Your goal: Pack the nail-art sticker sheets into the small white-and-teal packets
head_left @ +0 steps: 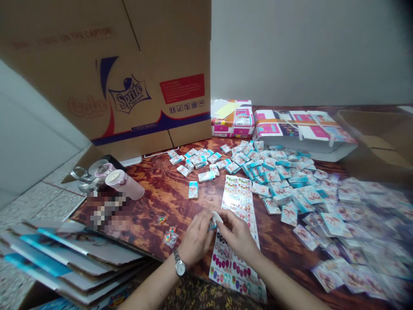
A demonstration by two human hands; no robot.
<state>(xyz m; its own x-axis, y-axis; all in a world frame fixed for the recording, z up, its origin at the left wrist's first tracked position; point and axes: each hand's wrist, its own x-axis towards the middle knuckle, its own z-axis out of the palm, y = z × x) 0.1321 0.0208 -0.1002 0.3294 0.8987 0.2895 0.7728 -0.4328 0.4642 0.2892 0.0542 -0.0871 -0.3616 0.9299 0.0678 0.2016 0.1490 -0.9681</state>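
Observation:
My left hand (196,237), with a silver watch at its wrist, and my right hand (235,234) meet over the table. Both are closed on a small white and blue box (215,219), partly hidden by the fingers. Beneath my right hand lies a long sheet of colourful stickers (240,202). One small box (193,190) stands apart, just beyond my hands. Clear packets with coloured bits (171,237) rest left of my left hand. Many similar small boxes (271,175) are heaped beyond and to the right.
A large Sprite carton (135,69) rises at the back left. Wrapped packages (234,118) sit at the back. Flat picture packets (345,254) spread over the right side. A pink tumbler (125,185) and stacked cardboard (71,254) are on the left.

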